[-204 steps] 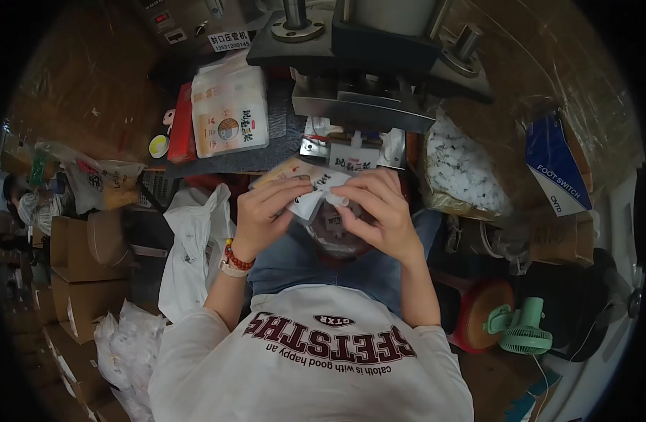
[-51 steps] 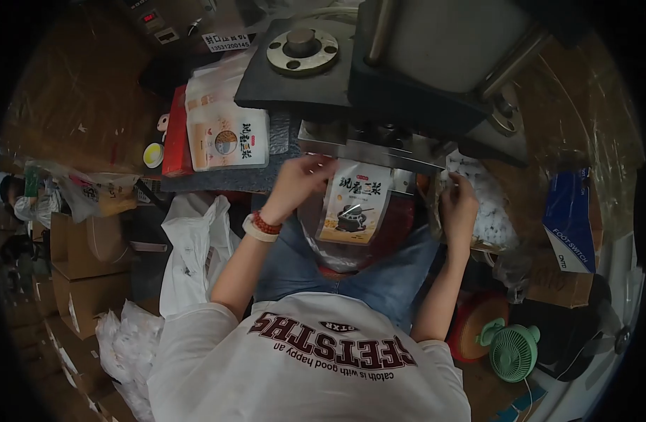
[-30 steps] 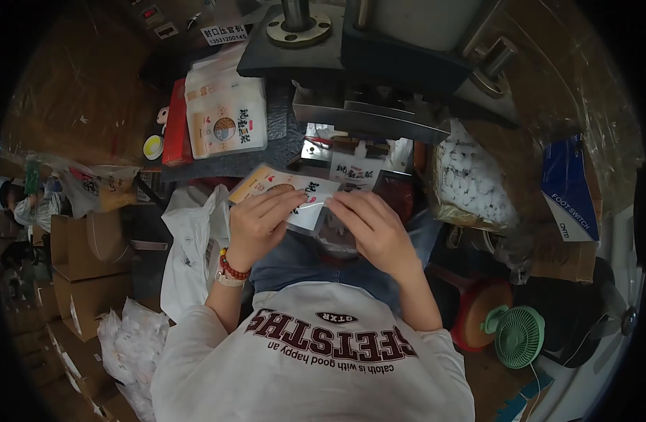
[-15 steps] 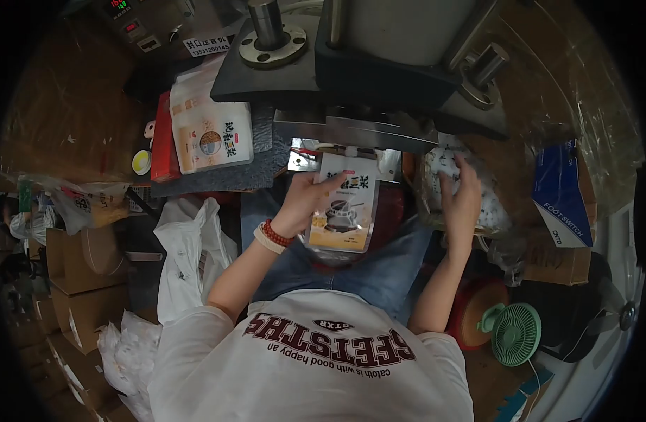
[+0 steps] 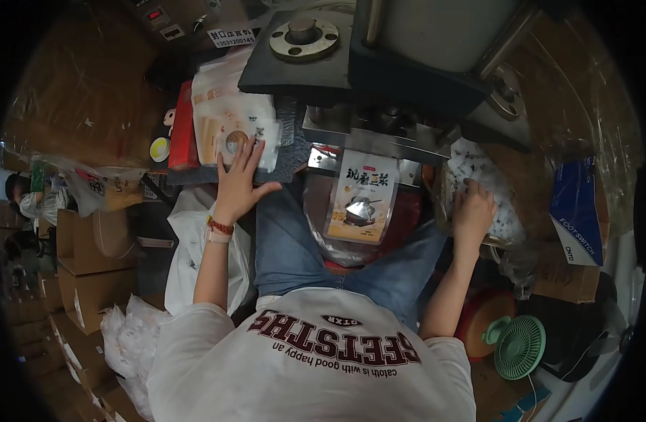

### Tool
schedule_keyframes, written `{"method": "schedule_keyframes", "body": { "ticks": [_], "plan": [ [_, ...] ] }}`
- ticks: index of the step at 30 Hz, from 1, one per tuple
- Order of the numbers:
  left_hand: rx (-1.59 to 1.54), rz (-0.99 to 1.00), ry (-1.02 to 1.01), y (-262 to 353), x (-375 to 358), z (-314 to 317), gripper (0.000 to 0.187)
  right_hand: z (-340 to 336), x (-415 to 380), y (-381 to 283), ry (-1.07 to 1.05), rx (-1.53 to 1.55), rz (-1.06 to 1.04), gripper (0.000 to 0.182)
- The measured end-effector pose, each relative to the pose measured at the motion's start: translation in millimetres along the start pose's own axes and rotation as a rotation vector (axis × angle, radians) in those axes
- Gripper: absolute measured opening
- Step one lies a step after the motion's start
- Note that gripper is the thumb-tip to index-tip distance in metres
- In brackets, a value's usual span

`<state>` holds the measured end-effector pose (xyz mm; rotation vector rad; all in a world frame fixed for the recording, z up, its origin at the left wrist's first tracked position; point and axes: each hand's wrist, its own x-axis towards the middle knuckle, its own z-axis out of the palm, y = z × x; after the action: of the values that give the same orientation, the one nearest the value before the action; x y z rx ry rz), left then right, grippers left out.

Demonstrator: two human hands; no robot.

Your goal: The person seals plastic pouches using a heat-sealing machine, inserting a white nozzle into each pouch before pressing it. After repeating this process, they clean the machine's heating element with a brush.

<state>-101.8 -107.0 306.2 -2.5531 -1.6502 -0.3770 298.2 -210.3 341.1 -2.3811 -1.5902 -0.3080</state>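
My left hand (image 5: 241, 181), fingers spread, lies on the lower part of a stack of printed pouches (image 5: 217, 105) at the left of the machine. One printed pouch (image 5: 360, 199) hangs from the metal plate (image 5: 324, 157) under the press (image 5: 379, 130), with neither hand on it. My right hand (image 5: 474, 211) is at a clear plastic bag of small white pieces (image 5: 486, 172) on the right. Its fingers are bent and pressed together at the fingertips; what they hold, if anything, is too small to make out.
A red box (image 5: 184, 126) stands left of the stack. On the right are a blue footswitch box (image 5: 575, 204) and a green fan (image 5: 520, 346). White plastic bags (image 5: 203, 246) hang beside my left leg. The heavy press body (image 5: 414, 63) overhangs the front.
My left hand has let go of the pouch at the press and moved left onto the stack. My right hand's fingers have drawn together at the bag. The press's upper part looks lower.
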Motion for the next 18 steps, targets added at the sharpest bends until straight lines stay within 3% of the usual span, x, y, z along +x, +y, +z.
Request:
{"method": "schedule_keyframes", "body": {
  "ticks": [2, 3, 4, 5, 6, 7, 9, 12, 14, 15, 16, 18],
  "plan": [
    [-0.213, 0.117, -0.062, 0, -18, -7, 0.059, 6, 6, 3, 0.02, -0.004, -0.007, 0.029],
    [-0.184, 0.162, 0.085, 4, -24, -7, 0.054, 8, 8, 5, 0.045, 0.102, 0.015, 0.029],
    [-0.185, 0.158, 0.086, 9, -29, -10, 0.054, 3, 10, 0, 0.069, 0.209, 0.032, 0.029],
    [-0.374, 0.025, 0.067, 14, -32, -14, 0.048, -5, 9, -5, 0.071, 0.209, 0.025, 0.029],
    [-0.562, -0.111, 0.049, 21, -34, -18, 0.044, -16, 7, -9, 0.097, 0.533, 0.015, 0.028],
    [-0.564, -0.114, 0.051, 31, -35, -25, 0.044, -30, 2, -19, 0.12, 0.855, 0.011, 0.028],
    [-0.696, -0.023, 0.264, 56, -30, -34, 0.041, -43, -16, -44, 0.058, 1.357, -0.111, 0.027],
    [-0.701, 0.133, 0.297, 84, -26, -46, 0.043, -52, -49, -88, -0.335, 1.745, -0.138, 0.028],
    [-0.651, 0.244, 0.305, 96, -24, -55, 0.045, -45, -49, -97, -0.28, 1.308, -0.493, 0.03],
    [-0.652, 0.246, 0.311, 99, -24, -59, 0.045, -36, -50, -101, -0.082, 1.119, -0.629, 0.039],
    [-0.562, 0.295, 0.285, 101, -26, -65, 0.046, -42, -49, -100, -0.076, 1.118, -0.636, 0.039],
    [-0.52, 0.379, 0.214, 99, -25, -69, 0.048, -62, -47, -97, -0.049, 0.761, -0.847, 0.048]
  ]
}}
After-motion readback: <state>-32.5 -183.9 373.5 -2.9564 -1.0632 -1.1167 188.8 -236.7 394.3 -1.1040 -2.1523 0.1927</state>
